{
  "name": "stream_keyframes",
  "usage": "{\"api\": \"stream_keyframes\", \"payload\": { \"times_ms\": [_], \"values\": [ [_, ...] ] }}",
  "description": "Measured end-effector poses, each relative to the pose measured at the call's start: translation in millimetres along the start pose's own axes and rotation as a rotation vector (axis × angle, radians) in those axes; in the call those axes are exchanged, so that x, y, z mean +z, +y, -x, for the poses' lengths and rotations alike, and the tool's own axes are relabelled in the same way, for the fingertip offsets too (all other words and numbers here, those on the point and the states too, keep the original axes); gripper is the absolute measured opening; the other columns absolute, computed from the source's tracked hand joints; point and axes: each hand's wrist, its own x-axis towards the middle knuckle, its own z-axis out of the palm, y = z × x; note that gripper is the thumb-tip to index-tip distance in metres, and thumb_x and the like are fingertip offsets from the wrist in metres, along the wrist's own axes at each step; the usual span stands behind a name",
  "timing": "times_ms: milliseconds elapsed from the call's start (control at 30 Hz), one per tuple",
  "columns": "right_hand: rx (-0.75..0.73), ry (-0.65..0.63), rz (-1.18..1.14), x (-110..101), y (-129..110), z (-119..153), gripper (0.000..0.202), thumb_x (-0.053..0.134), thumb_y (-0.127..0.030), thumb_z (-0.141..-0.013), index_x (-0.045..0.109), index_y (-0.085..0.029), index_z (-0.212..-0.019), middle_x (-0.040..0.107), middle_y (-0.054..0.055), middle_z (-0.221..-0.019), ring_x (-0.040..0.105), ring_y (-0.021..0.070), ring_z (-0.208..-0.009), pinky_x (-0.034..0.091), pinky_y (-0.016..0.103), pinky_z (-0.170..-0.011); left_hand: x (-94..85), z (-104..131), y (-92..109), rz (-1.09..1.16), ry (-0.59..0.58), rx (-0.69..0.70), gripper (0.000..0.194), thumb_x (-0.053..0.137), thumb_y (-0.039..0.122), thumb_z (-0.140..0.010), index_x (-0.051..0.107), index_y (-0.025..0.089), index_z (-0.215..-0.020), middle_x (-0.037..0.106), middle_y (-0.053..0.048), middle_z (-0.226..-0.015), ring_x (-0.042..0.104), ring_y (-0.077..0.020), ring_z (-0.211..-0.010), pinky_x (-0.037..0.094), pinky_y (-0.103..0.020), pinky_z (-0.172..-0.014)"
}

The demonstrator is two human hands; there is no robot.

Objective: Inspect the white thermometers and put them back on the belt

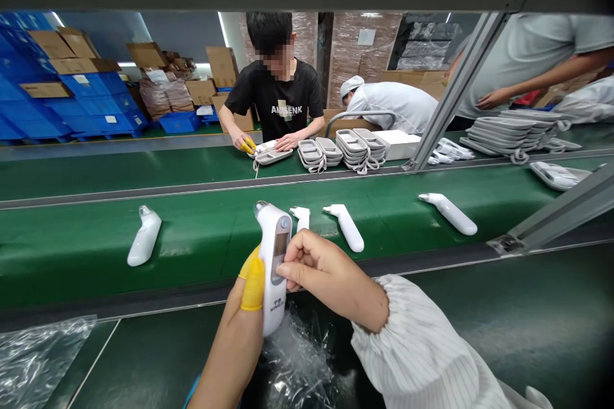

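My left hand (247,297), with yellow finger cots on its thumb and a finger, is closed round a white ear thermometer (274,297). The thermometer stands nearly upright, its clear-tipped probe pointing up and left and its grey panel with a small screen facing right. At the lower part of that screen, my right hand (316,268) has thumb and forefinger pinched together. Whatever may be between those fingertips is too small to make out. Just behind on the green belt lie two more thermometers, one (346,227) in full view and one (301,217) partly hidden.
More thermometers lie on the belt (201,223), left (144,236) and right (451,212). Crumpled clear plastic bags (302,358) lie below my hands. A metal post (455,96) rises at right. Across the belt, a co-worker (278,96) handles grey trays near stacked trays (355,150).
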Motion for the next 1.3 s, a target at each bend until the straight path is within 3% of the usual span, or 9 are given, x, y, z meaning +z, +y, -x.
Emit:
{"api": "stream_keyframes", "payload": {
  "times_ms": [267, 467, 667, 833, 900, 967, 1067, 1167, 1300],
  "values": [
    [-0.026, 0.09, 0.066, 4, 3, 1, 0.034, 0.077, -0.032, -0.072, 0.045, -0.02, -0.076, 0.048, -0.008, -0.066, 0.049, 0.0085, -0.062, 0.039, 0.022, -0.058, 6.3, 5, 6, -0.019, 0.008, 0.087, 0.054, 0.059, 0.051, -0.085, 0.058, 0.022, -0.131, 0.063, -0.009, -0.126, 0.051, -0.0293, -0.124, 0.037, -0.04, -0.106],
    [-0.009, -0.001, 0.038, -1, 2, -1, 0.011, 0.058, -0.027, -0.086, 0.05, -0.02, -0.083, 0.06, -0.002, -0.074, 0.063, 0.0142, -0.073, 0.051, 0.028, -0.069, 8.0, 1, 9, -0.023, 0.057, 0.092, 0.055, 0.055, 0.055, -0.086, 0.058, 0.021, -0.13, 0.063, -0.009, -0.127, 0.051, -0.0293, -0.124, 0.036, -0.042, -0.108],
    [-0.351, 0.161, 0.744, 13, -1, 5, 0.012, 0.045, -0.014, -0.085, 0.047, -0.018, -0.074, 0.054, 0.0, -0.076, 0.053, 0.0126, -0.071, 0.039, 0.027, -0.068, 6.0, 4, 7, -0.248, 0.101, 0.187, 0.057, 0.05, 0.057, -0.088, 0.055, 0.024, -0.133, 0.057, -0.007, -0.136, 0.048, -0.0269, -0.129, 0.036, -0.036, -0.109],
    [-0.184, 0.345, 1.147, 0, 4, 0, 0.01, 0.043, -0.014, -0.081, 0.047, -0.018, -0.074, 0.056, 0.001, -0.074, 0.051, 0.0143, -0.066, 0.032, 0.03, -0.061, -10.3, -21, 2, -0.392, 0.133, 0.253, 0.053, 0.045, 0.056, -0.091, 0.052, 0.025, -0.134, 0.054, -0.005, -0.139, 0.045, -0.0239, -0.131, 0.035, -0.033, -0.11],
    [-0.068, 0.249, 1.252, -3, 12, 2, 0.011, 0.042, -0.014, -0.08, 0.052, -0.018, -0.076, 0.061, 0.003, -0.075, 0.055, 0.0157, -0.066, 0.031, 0.03, -0.059, -28.3, -51, -5, -0.47, 0.251, 0.24, 0.052, 0.036, 0.053, -0.094, 0.048, 0.025, -0.135, 0.053, -0.006, -0.139, 0.046, -0.0233, -0.13, 0.036, -0.034, -0.108],
    [-0.019, -0.05, 1.304, 4, 26, 8, 0.013, 0.045, -0.016, -0.078, 0.058, -0.017, -0.078, 0.067, 0.005, -0.078, 0.06, 0.018, -0.068, 0.033, 0.03, -0.058, -46.8, -88, -16, -0.683, 0.274, 0.186, 0.053, 0.027, 0.05, -0.095, 0.047, 0.021, -0.134, 0.055, -0.008, -0.134, 0.05, -0.0245, -0.124, 0.041, -0.036, -0.103],
    [0.07, -0.47, 1.331, 27, 48, 20, 0.023, 0.051, -0.022, -0.076, 0.066, -0.015, -0.092, 0.072, 0.01, -0.09, 0.067, 0.0246, -0.078, 0.039, 0.031, -0.06, -60.9, -135, -34, -0.869, 0.272, 0.09, 0.052, 0.055, 0.04, -0.08, 0.056, 0.013, -0.124, 0.061, -0.016, -0.117, 0.049, -0.0348, -0.121, 0.038, -0.045, -0.102],
    [0.151, -0.529, 1.352, 41, 60, 25, 0.03, 0.049, -0.021, -0.078, 0.066, -0.012, -0.102, 0.073, 0.013, -0.098, 0.069, 0.0275, -0.085, 0.045, 0.033, -0.065, -58.8, -157, -44, -0.976, 0.342, 0.012, 0.054, 0.064, 0.034, -0.069, 0.061, 0.01, -0.118, 0.056, -0.022, -0.12, 0.044, -0.0443, -0.122, 0.034, -0.055, -0.101],
    [0.048, -0.6, 1.302, 28, 60, 24, 0.023, 0.049, -0.022, -0.082, 0.068, -0.014, -0.092, 0.073, 0.012, -0.096, 0.069, 0.0248, -0.084, 0.045, 0.031, -0.065, -69.9, -165, -32, -1.044, 0.501, 0.03, 0.062, 0.057, 0.047, -0.078, 0.052, 0.015, -0.131, 0.041, -0.025, -0.138, 0.033, -0.0475, -0.13, 0.026, -0.063, -0.103]
  ]
}}
